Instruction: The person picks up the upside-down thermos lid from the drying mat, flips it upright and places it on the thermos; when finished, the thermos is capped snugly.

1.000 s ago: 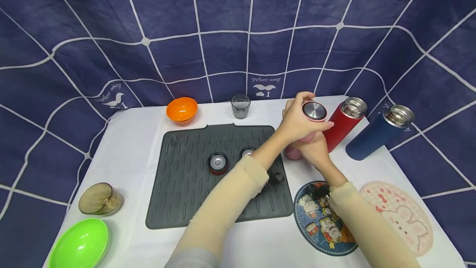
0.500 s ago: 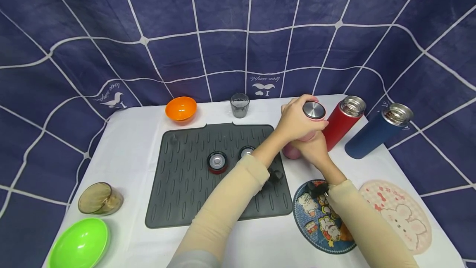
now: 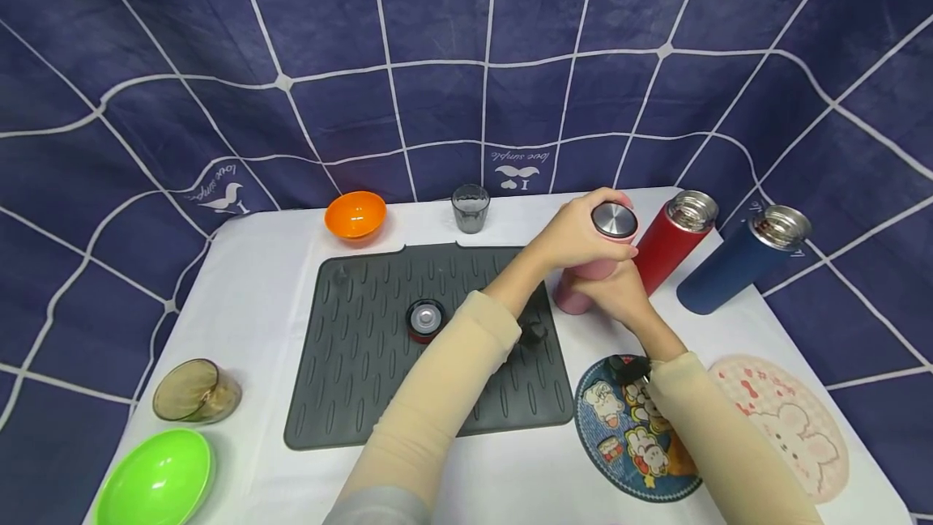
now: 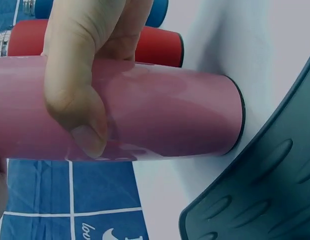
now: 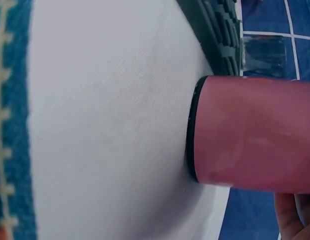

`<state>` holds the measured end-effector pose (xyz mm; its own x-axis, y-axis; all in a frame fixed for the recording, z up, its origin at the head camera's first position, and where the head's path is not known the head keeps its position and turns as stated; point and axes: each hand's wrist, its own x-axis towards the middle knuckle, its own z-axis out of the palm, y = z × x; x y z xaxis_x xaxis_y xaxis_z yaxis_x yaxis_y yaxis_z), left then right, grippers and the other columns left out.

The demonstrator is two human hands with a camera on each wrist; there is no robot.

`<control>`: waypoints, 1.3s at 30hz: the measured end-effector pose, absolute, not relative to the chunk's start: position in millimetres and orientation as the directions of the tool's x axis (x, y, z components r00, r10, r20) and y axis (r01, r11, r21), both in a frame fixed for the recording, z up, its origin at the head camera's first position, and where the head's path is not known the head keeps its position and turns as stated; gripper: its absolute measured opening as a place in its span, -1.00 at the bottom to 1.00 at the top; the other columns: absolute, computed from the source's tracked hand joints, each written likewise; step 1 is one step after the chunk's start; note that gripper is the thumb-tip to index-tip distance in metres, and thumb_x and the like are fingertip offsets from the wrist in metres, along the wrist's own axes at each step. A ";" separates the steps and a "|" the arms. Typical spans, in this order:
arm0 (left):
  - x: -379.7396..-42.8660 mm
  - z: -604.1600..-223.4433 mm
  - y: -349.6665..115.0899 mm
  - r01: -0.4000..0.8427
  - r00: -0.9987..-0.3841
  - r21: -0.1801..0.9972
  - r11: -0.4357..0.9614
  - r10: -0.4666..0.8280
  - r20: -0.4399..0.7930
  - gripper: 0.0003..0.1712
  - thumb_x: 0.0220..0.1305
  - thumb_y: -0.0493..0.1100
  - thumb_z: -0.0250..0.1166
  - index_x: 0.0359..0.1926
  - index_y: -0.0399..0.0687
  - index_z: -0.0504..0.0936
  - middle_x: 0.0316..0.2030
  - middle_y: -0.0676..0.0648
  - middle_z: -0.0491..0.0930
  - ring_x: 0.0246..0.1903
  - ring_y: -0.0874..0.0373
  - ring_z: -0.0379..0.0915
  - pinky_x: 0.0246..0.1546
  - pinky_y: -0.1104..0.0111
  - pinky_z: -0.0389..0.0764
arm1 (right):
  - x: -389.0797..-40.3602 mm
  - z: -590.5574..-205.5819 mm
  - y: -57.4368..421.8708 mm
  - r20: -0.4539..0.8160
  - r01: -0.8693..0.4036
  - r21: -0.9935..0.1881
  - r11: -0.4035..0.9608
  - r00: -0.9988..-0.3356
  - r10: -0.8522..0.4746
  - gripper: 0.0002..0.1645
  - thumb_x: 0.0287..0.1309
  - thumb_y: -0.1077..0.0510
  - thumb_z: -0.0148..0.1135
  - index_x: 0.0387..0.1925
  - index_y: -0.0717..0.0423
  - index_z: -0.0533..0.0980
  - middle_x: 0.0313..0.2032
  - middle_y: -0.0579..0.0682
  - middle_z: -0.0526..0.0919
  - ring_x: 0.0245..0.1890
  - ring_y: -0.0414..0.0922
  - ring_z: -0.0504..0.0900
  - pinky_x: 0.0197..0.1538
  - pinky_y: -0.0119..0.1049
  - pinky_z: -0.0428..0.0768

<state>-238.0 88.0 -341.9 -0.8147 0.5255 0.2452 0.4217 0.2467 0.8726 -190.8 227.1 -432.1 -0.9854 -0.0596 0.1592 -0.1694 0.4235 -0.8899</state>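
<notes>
A pink thermos flask [image 3: 572, 298] with a steel-topped lid [image 3: 615, 219] stands upright on the white table, just right of the dark mat. My left hand [image 3: 572, 233] grips the lid from the left, fingers behind it and thumb in front. Lower down, my right hand [image 3: 618, 292] holds the flask's body; in the left wrist view the thumb of that right hand [image 4: 75, 85] lies across the pink wall. A red flask [image 3: 669, 241] and a blue flask [image 3: 739, 262], both lidless with steel mouths, stand to the right.
On the dark ribbed mat [image 3: 350, 379] lies a red-and-black lid [image 3: 426, 319]. Behind stand an orange bowl [image 3: 355, 215] and a grey glass [image 3: 470, 209]. A brown glass [image 3: 197, 391] and green bowl [image 3: 156, 476] are left; blue [image 3: 619, 468] and pink [image 3: 794, 436] round mats lie front right.
My left hand has turned a little on the lid, its thumb drawing left. The left forearm has shifted and now covers a second lid on the mat. My right hand keeps its hold.
</notes>
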 end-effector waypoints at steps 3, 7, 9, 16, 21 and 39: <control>-235.7 -342.6 88.3 0.415 -0.821 0.877 0.242 0.515 0.247 -0.33 -0.22 0.01 0.54 0.01 0.26 0.47 -0.21 0.14 0.58 -0.23 0.35 0.50 -0.17 0.57 0.50 | -189.0 -428.8 226.9 0.172 -0.197 -0.891 0.409 -0.980 -0.098 -0.22 -0.13 0.18 0.48 0.17 0.03 0.32 0.00 -0.03 0.55 -0.09 -0.23 0.52 -0.05 -0.44 0.50; -229.8 -342.5 90.1 0.432 -0.852 0.845 0.316 0.449 0.268 -0.26 -0.22 0.10 0.53 0.07 0.27 0.44 -0.15 0.20 0.57 -0.13 0.39 0.42 0.01 0.47 0.35 | -184.8 -416.0 222.2 0.214 -0.251 -0.909 0.332 -0.966 -0.145 -0.20 -0.14 0.30 0.44 0.19 0.11 0.30 0.00 -0.02 0.54 -0.09 -0.25 0.53 -0.02 -0.50 0.48; -227.1 -343.2 91.2 0.437 -0.866 0.828 0.352 0.412 0.282 -0.18 -0.23 0.16 0.53 0.13 0.29 0.39 -0.07 0.23 0.54 -0.06 0.40 0.37 0.06 0.39 0.27 | -181.9 -408.8 218.9 0.233 -0.271 -0.915 0.299 -0.960 -0.157 -0.19 -0.14 0.35 0.41 0.20 0.15 0.28 0.02 -0.02 0.52 -0.06 -0.27 0.53 0.02 -0.54 0.47; -218.7 -346.1 93.5 0.472 -0.874 0.799 0.374 0.313 0.370 0.02 -0.28 0.20 0.56 0.23 0.29 0.22 0.06 0.22 0.47 0.04 0.37 0.30 0.03 0.35 0.19 | -170.0 -397.6 213.5 0.233 -0.268 -0.877 0.399 -0.963 -0.135 -0.11 -0.06 0.28 0.41 0.29 0.15 0.15 0.18 0.05 0.41 0.11 -0.18 0.43 0.21 -0.34 0.40; -210.6 -344.1 91.1 0.482 -0.875 0.767 0.424 0.281 0.395 0.11 -0.29 0.26 0.54 0.30 0.35 0.15 0.20 0.25 0.37 0.12 0.34 0.22 0.11 0.29 0.18 | -158.5 -404.9 220.0 0.164 -0.188 -0.867 0.462 -0.982 -0.092 -0.06 -0.01 0.17 0.41 0.34 0.10 0.09 0.29 0.11 0.29 0.27 0.06 0.31 0.28 0.12 0.28; -130.8 -334.4 -40.5 0.577 -0.815 0.740 0.346 0.183 0.550 -0.44 0.19 -0.13 0.20 0.23 0.04 0.34 0.22 0.04 0.32 0.26 0.21 0.17 0.28 0.10 0.13 | -101.8 -389.4 253.2 0.439 -0.288 -0.866 0.409 -0.829 0.346 -0.29 0.14 0.34 0.17 0.31 0.19 0.16 0.26 0.06 0.23 0.27 -0.16 0.28 0.32 -0.31 0.26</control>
